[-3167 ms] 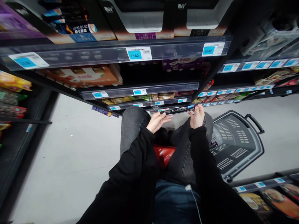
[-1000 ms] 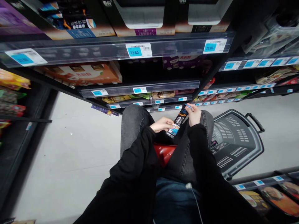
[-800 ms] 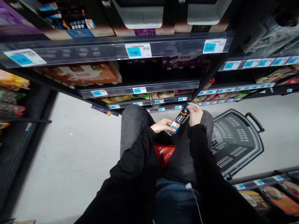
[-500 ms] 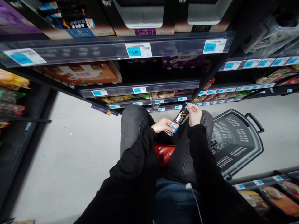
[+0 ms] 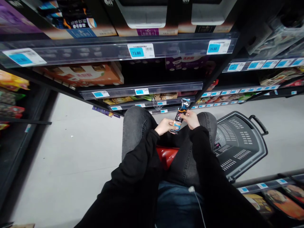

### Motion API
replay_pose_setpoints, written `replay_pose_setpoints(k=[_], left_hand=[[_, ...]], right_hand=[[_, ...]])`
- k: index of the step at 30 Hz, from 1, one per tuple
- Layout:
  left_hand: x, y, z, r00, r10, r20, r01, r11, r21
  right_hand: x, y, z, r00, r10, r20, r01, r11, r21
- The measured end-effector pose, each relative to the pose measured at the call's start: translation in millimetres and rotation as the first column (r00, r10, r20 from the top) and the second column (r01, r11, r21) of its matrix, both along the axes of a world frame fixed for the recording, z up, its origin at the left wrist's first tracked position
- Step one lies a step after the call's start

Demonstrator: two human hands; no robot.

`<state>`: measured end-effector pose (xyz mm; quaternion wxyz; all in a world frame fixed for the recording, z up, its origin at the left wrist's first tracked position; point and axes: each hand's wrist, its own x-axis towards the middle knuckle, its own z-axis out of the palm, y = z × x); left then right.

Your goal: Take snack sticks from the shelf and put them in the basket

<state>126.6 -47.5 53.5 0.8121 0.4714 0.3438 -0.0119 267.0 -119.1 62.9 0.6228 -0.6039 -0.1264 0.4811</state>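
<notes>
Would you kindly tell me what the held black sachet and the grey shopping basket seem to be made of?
Black sachet: thin, glossy film, probably plastic or foil laminate, from the glints at its upper end. Grey shopping basket: likely moulded plastic, satin finish, given its evenly slotted walls.

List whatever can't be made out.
In the head view:
Black sachet: back faces away; left hand and right hand cover parts of its front.
Basket: left end behind right knee and sleeve.
Upper-left purple box: cut off by left edge.
Bottom-right price tags: print too small.
</notes>
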Motion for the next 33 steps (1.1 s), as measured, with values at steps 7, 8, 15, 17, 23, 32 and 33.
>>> replay_pose_setpoints(k=[7,8,15,17,23,32,33], left_hand=[[-2,1,5.1,0.978,-0.068,0.199,0.110,0.972,-0.210],[-2,2,5.7,0.960,-0.089,0.265,0.169,0.939,-0.299],[-6,4,4.7,0.939,-0.084,0.333,0.208,0.911,-0.357],[-6,3,5.3,0.953,-0.010,0.302,0.108,0.944,-0.311],[-1,-3,5.3,0.970,0.030,0.243,0.027,0.973,-0.230],[4,-5,-2.2,0.968,0.000,0.250,0.021,0.997,-0.080],[5,-5,-1.5,0.970,-0.001,0.242,0.017,0.998,-0.065]], right_hand=[[0,-3,12.6,0.996,0.069,-0.061,-0.061,0.990,0.127],[-1,-4,16.2,0.993,0.090,-0.072,-0.078,0.986,0.146],[-5,-11,28.7,0.933,0.307,-0.188,-0.223,0.903,0.367],[-5,-11,27.6,0.933,0.302,-0.197,-0.211,0.901,0.380],[-6,-6,20.9,0.969,0.196,-0.151,-0.156,0.957,0.244],[-9,-1,13.2,0.985,0.116,-0.128,-0.089,0.976,0.198],[-9,0,12.6,0.984,0.111,-0.141,-0.082,0.978,0.193]])
